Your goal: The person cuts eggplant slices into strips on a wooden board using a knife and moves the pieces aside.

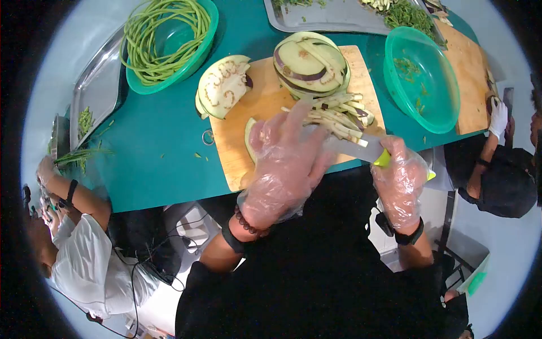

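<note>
My right hand (400, 175), in a clear plastic glove, grips a kitchen knife (361, 149) by its yellow-green handle. The blade points left over the wooden cutting board (228, 152), beside a pile of cut eggplant strips (339, 116). My left hand (288, 161), gloved as well, is over the board with its fingers stretched out and apart, near the blade tip and the strips. It partly hides a pale eggplant slice (250, 138). Stacked eggplant slices (310, 62) rest at the board's back, and more broad slices (223, 87) overlap its left edge.
A green bowl of long beans (164, 45) stands back left, near a metal tray (99, 85). Another green bowl (423, 85) is on the right, and a tray with chopped greens (333, 20) lies behind. Co-workers' hands (46, 171) (498, 118) are at both sides.
</note>
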The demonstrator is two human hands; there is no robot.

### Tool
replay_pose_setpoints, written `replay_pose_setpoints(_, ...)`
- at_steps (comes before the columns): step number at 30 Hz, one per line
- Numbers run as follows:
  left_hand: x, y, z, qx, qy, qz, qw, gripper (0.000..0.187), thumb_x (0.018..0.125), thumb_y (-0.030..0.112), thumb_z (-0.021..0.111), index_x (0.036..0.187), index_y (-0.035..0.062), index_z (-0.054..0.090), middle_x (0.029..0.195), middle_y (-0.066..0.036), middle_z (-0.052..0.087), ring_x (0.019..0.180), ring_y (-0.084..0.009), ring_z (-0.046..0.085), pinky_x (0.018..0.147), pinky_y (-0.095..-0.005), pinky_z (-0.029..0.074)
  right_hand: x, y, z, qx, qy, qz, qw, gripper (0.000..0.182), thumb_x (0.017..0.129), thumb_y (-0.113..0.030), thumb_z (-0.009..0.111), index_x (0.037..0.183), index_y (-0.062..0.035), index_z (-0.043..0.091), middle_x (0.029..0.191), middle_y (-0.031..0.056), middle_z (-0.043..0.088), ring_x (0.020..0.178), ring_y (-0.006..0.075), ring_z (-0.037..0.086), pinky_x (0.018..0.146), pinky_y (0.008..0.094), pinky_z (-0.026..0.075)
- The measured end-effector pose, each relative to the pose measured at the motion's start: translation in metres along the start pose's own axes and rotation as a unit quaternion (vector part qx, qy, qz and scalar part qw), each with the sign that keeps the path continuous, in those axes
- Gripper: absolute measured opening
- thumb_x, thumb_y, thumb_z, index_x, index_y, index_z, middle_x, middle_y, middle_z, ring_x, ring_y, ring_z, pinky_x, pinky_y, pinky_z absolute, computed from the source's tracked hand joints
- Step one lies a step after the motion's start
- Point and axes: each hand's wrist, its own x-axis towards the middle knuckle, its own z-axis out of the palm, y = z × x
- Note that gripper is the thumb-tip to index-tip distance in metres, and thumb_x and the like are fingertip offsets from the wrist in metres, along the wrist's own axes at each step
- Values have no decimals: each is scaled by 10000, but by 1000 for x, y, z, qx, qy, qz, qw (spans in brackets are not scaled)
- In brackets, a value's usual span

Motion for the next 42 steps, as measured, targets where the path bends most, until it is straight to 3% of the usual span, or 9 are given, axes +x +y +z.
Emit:
replay_pose_setpoints(4,15,2,1,-6,-5,10,1000,363,904,352,717,1197,139,740,1516,-139,470,1311,-380,448,1107,-599,277,-7,9,4,10,20,-21,1000,503,693,-8,803,1133,-128,591,762,134,625,711,396,641,632,510,478)
replay_pose_setpoints(13,21,0,-11,-19,0,-5,1000,333,946,354,671,1222,184,748,1498,-154,507,1288,-403,473,1073,-578,309,-29,12,-23,23,-24,52,998,377,711,-28,802,1041,-102,634,846,157,694,792,405,688,707,487,527)
replay_pose_setpoints(17,15,-11,-26,-70,0,5,998,309,965,357,655,1203,192,763,1486,-152,544,1284,-407,483,1064,-575,319,-44,18,-34,46,-66,147,986,381,705,-55,858,1010,-99,634,877,149,726,838,411,717,737,460,563)
replay_pose_setpoints(23,17,16,-10,-137,-71,96,983,322,968,427,655,1123,181,793,1498,-147,542,1312,-411,480,1081,-588,323,-29,15,-36,-3,-42,69,997,389,693,-33,845,1009,-107,630,869,162,704,827,412,694,719,480,538)
replay_pose_setpoints(29,30,21,16,-80,-50,67,993,400,959,490,650,1156,169,785,1522,-152,525,1338,-394,469,1096,-588,320,-1,23,-41,-43,-27,-67,996,361,695,-42,794,1011,-120,638,861,141,673,829,411,652,733,513,501)
replay_pose_setpoints(34,36,15,-10,-115,45,67,990,401,967,426,641,1216,129,746,1435,-198,581,1297,-394,518,1095,-564,339,8,33,-64,-56,-4,-89,994,378,673,-4,772,1003,-107,618,881,136,683,839,399,658,752,503,508)
replay_pose_setpoints(37,19,-10,-39,-249,95,10,964,320,941,254,646,1193,70,720,1297,-218,652,1276,-384,553,1070,-525,399,1,49,-69,-42,-9,8,999,299,688,-24,793,943,-78,647,861,179,681,825,430,668,713,488,520)
replay_pose_setpoints(41,-23,-47,-51,-198,121,-117,966,348,899,69,666,1242,8,656,1263,-221,658,1227,-407,602,1058,-483,468,-32,53,-41,189,-75,215,955,204,839,-52,812,958,-49,645,834,107,678,771,222,666,717,383,530)
replay_pose_setpoints(42,-35,-53,-45,-194,117,-147,963,382,897,37,669,1276,-3,636,1288,-224,644,1203,-420,621,1067,-472,476,-41,42,-37,269,-102,213,934,217,909,-49,773,1075,-39,634,920,67,666,833,146,614,748,345,530)
